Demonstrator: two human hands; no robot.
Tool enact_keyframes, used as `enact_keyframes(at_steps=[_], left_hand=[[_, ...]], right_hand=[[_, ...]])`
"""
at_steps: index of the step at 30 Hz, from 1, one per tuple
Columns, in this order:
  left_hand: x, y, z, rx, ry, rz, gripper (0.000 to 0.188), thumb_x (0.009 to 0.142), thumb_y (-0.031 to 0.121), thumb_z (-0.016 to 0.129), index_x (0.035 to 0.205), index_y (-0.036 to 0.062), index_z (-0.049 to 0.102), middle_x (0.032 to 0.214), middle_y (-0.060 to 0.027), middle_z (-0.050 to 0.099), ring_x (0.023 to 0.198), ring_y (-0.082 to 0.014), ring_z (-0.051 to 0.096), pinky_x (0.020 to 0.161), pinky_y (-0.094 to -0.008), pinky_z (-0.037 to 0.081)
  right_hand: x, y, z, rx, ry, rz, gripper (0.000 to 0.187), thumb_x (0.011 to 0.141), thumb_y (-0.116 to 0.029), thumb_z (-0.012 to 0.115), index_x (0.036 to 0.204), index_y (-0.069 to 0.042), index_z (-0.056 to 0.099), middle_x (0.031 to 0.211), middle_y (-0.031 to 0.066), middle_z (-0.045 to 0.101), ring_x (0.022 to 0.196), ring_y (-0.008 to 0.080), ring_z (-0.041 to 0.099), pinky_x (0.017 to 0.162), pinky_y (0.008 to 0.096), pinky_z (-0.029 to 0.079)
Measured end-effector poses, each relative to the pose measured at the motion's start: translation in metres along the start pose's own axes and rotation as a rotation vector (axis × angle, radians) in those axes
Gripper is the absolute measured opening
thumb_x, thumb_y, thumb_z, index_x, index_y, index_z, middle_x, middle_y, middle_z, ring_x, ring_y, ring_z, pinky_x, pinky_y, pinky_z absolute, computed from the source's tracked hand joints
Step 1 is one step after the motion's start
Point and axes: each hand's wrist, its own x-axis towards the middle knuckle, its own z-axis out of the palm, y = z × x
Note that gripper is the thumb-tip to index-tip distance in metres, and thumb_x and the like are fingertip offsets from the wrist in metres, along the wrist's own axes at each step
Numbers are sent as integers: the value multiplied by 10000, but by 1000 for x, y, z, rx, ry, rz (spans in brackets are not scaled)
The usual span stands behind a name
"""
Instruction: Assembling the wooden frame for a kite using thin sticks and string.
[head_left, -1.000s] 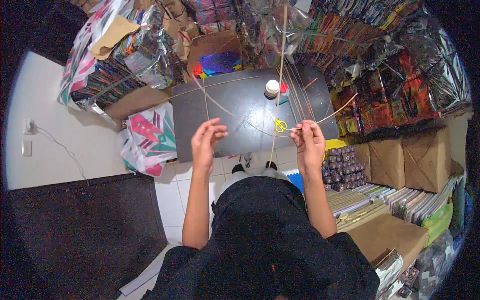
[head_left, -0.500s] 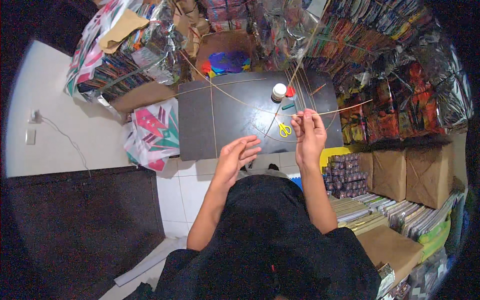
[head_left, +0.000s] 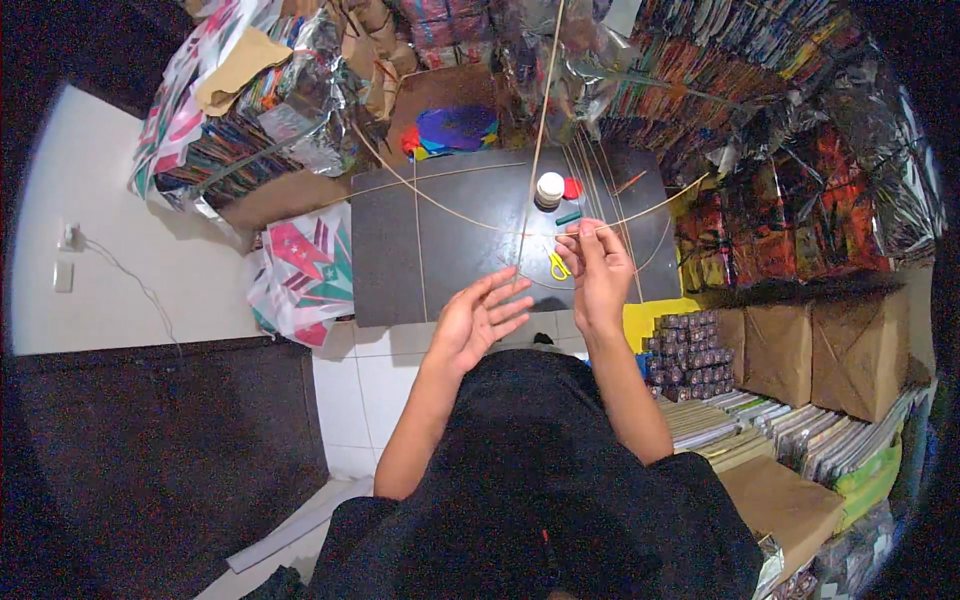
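Observation:
Two thin pale sticks cross in front of me like a frame. The long bowed stick [head_left: 450, 213] curves from far left to right, and the straight stick [head_left: 541, 120] runs from the top edge down across it. My right hand [head_left: 602, 280] pinches the bowed stick just right of the crossing. My left hand [head_left: 475, 325] is open, palm turned inward and fingers apart, its fingertips close to the straight stick's lower end; whether they touch I cannot tell. Yellow-handled scissors [head_left: 558, 266] lie on the dark table [head_left: 385, 265] beside my right fingers.
On the table stand a dark bottle with a white cap [head_left: 549, 186], a red piece [head_left: 572, 188] and a green piece [head_left: 568, 218], with several loose thin sticks. Wrapped stacks [head_left: 740, 60] crowd the back. Brown parcels [head_left: 855, 350] and a pile of small dark rolls [head_left: 690, 355] are at right.
The straight stick has swung from a rightward lean to nearly upright. Both sticks and my right hand have shifted slightly left. My left fingers have spread and moved slightly up and right.

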Motion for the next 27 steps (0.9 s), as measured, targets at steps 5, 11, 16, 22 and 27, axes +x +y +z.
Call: enact_keyframes(at_steps=[5, 11, 16, 22, 27], left_hand=[[3, -6, 9, -9, -44, -17, 482, 1062, 290, 422, 1442, -5, 456, 1367, -195, 582, 1167, -303, 639, 969, -418, 545], [1, -11, 21, 169, -57, -22, 456, 1073, 302, 423, 1418, 13, 502, 1335, -172, 617, 1116, -257, 665, 951, -382, 550], [0, -15, 20, 272, -95, -16, 441, 1082, 307, 411, 1397, 25, 537, 1294, -150, 648, 1082, -210, 670, 935, -344, 544], [-5, -11, 15, 393, -96, 29, 416, 1086, 320, 414, 1327, 25, 582, 1251, -134, 669, 1070, -183, 669, 920, -321, 541], [-6, -12, 2, 411, -97, 94, 357, 1086, 313, 428, 1173, 29, 626, 1120, -102, 692, 999, -151, 669, 885, -299, 541]], right_hand=[[0, -3, -2, 0, -11, -9, 166, 1020, -135, 577, 1117, -2, 602, 1011, 91, 676, 892, 161, 699, 779, 260, 603], [2, -3, -8, 10, -3, 11, 164, 1018, -133, 580, 1113, -1, 602, 1007, 97, 676, 891, 172, 698, 776, 265, 604], [2, 1, -9, 2, -7, 6, 174, 1014, -140, 586, 1110, 3, 615, 999, 103, 673, 897, 195, 704, 776, 315, 619], [1, 5, 0, -29, -37, 23, 172, 1017, -146, 581, 1105, -3, 615, 1002, 95, 669, 905, 185, 698, 787, 307, 616], [-2, 7, 6, -65, -42, 76, 198, 1021, -170, 582, 1133, -9, 601, 1038, 91, 669, 930, 178, 693, 812, 302, 601]])
